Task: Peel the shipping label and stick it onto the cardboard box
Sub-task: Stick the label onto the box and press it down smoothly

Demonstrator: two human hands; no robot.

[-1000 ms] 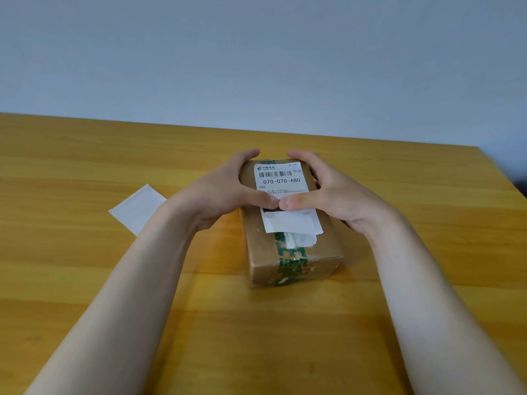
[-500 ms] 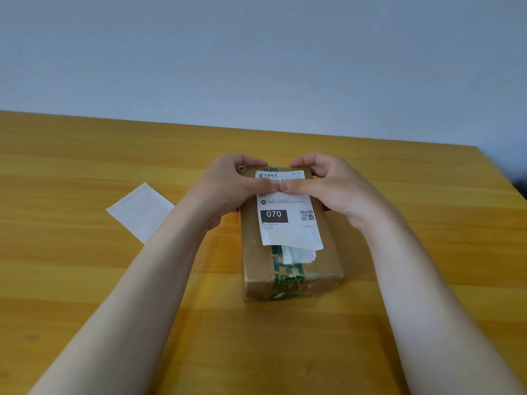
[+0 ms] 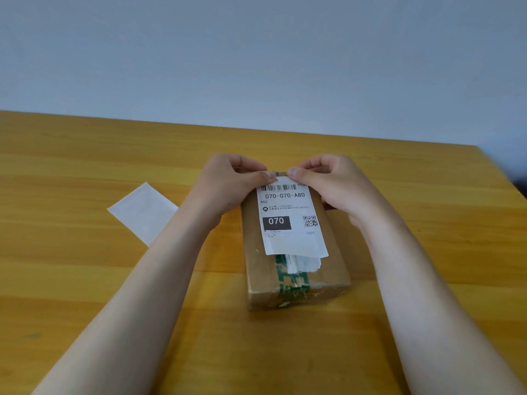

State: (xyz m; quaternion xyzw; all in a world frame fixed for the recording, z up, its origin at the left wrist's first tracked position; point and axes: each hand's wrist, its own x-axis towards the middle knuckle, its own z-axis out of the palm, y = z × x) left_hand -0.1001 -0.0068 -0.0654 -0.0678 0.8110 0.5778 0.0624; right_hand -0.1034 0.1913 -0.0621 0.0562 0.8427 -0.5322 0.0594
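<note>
Shipping label [image 3: 289, 220] barcode uncovered; thumbs moved up.

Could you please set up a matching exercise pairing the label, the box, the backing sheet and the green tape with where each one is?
Things:
1. label
2. box
3. backing sheet
4. green tape

Places:
A. loose on the table, left of the arms
B. standing on the table between the forearms
C. on the box top, far edge under both thumbs
D. running along the box, showing below the label

Pairs: 1-C, 2-B, 3-A, 4-D
</note>
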